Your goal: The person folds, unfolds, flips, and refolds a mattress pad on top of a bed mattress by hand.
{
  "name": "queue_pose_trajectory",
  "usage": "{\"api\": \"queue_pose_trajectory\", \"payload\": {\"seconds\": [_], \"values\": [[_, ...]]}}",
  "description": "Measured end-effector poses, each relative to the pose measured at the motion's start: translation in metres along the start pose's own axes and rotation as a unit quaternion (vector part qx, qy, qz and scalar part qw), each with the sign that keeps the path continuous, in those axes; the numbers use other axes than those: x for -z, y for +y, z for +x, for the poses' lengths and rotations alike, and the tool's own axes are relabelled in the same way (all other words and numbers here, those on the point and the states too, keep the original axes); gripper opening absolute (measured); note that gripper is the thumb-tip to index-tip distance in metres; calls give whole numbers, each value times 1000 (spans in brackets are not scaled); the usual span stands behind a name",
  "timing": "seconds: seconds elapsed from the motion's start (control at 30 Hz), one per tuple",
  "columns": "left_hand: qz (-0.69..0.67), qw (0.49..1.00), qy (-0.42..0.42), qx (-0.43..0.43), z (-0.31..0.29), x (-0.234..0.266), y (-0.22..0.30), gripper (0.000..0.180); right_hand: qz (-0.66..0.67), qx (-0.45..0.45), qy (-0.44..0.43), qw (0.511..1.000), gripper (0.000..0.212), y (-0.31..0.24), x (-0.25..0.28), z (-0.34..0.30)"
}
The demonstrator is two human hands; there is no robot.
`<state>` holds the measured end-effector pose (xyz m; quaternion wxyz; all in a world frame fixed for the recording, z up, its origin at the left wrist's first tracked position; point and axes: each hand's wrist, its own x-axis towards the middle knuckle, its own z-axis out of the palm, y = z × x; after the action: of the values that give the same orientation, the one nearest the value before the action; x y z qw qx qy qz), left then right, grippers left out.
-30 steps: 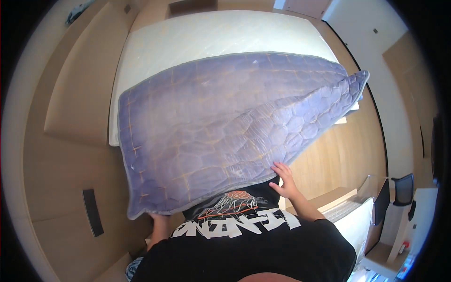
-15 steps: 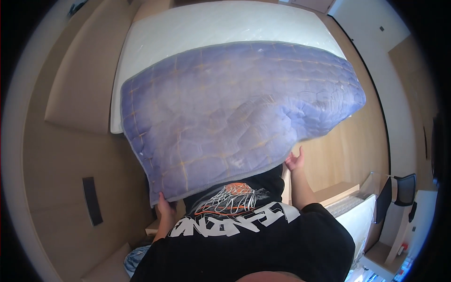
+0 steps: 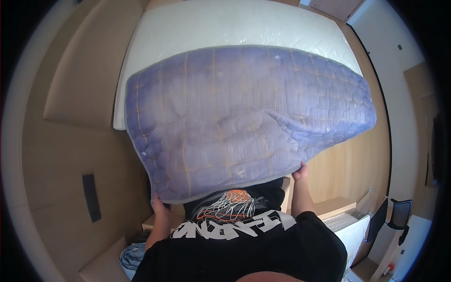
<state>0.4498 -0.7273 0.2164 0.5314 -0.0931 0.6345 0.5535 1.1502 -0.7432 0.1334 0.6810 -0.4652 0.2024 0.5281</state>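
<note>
A purple quilted mattress pad with yellow grid lines and a grey edge lies spread over the near part of a white mattress. My left hand grips the pad's near left corner, its fingers partly hidden under the cloth. At the near edge on the right, my right hand pinches the grey border. Between the hands the near edge hangs in front of my black shirt. The pad bulges and wrinkles near its middle right, and its right end droops past the mattress.
A beige padded headboard stands left of the mattress. To the lower right are a second bed frame with a plastic-covered white mattress and a black-backed chair. Blue fabric lies at the lower left.
My right hand, open and apart from the pad before, has closed on its near edge. The pad's right part has spread out further to the right and lies flatter. My left hand keeps its corner.
</note>
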Motion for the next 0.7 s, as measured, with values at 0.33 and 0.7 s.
{"api": "queue_pose_trajectory", "payload": {"seconds": [0.33,0.7], "values": [[9,799,-124,-589,-173,-406,391,51,-97,476,-300,821,19,-319,-348,-143],[-197,765,-234,-567,-328,-281,435,55,83,451,-358,813,41,-361,-247,-240]]}}
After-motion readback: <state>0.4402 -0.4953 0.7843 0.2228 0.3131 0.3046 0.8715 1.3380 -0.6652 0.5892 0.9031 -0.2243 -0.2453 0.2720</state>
